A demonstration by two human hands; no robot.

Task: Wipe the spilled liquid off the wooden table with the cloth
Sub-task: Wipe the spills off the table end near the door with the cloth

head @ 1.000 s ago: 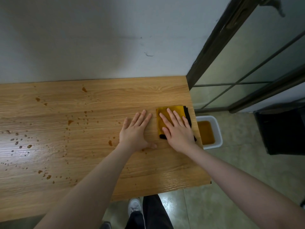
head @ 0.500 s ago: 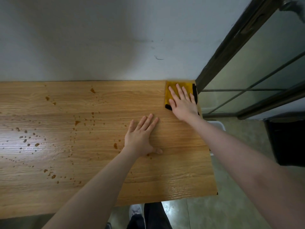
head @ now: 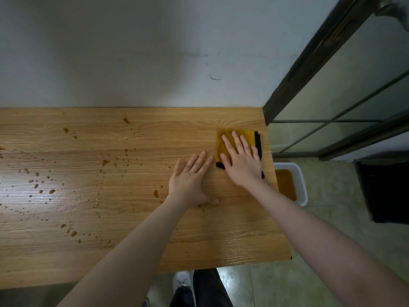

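The right hand [head: 242,161], flat with fingers spread, has pulled the cloth [head: 238,142] back from the table's [head: 132,240] far right corner; the left hand [head: 190,180] stays spread beside it, and the drops [head: 44,187] left of the cloth remain unwiped.

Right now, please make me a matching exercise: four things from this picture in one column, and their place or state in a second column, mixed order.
Things:
1. cloth
2. left hand
3. white tub
4. brown drops

Places or states:
A. on the floor past the table's right end, holding brown liquid
B. scattered over the left part of the table
C. pressed flat under the right hand
D. flat on bare wood, fingers straight

Pairs: 1-C, 2-D, 3-A, 4-B
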